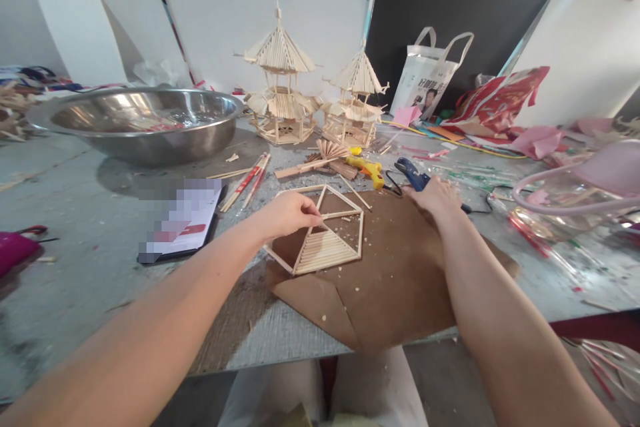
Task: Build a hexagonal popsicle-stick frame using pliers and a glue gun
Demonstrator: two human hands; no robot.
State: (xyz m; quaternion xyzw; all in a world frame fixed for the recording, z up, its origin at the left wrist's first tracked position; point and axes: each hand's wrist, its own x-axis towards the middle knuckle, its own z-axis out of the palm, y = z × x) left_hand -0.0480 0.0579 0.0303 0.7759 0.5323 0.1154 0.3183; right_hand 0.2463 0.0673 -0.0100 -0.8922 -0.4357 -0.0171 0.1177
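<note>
A hexagonal frame of thin wooden sticks [327,247] lies on brown paper [395,280]; one wedge of it is filled with sticks. My left hand [290,213] rests on the frame's left side, its fingers pinched on a stick that runs across the middle. My right hand [435,195] reaches to the far edge of the paper and closes around the blue handle of a tool [413,173], which looks like a glue gun. A yellow tool [369,169] lies just left of it.
Two stick pagoda models [280,80] [356,97] stand at the back. A big steel bowl [140,121] sits far left, a phone or booklet [183,227] left of the paper. Loose sticks [247,181], a white bag [425,80] and pink and red scraps [500,103] clutter the right.
</note>
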